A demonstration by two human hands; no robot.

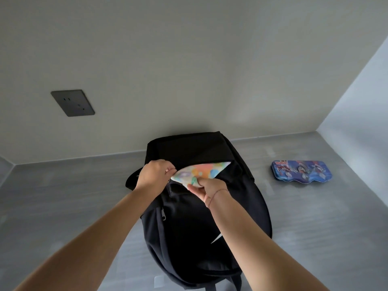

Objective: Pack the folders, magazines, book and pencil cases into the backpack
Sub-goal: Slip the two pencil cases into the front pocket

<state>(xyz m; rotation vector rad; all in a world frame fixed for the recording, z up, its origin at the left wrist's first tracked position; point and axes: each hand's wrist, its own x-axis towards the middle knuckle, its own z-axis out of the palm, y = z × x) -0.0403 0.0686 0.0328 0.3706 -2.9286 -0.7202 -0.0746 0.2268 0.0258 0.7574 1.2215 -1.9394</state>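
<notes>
Grey table (315, 227), backpack (189, 227), right fingers (202, 182) pinching colourful pencil case (201, 171), left fingers' (169, 170) hold unclear

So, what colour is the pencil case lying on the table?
The pencil case is blue with red figures; head view.

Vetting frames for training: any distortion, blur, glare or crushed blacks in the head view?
Head view: wide-angle stretch, table edges splay; light soft, even, shadows faint, no hard glare; backpack nearly solid black, seams barely readable; colourful pencil case in the right hand and blue pencil case slightly soft.
</notes>
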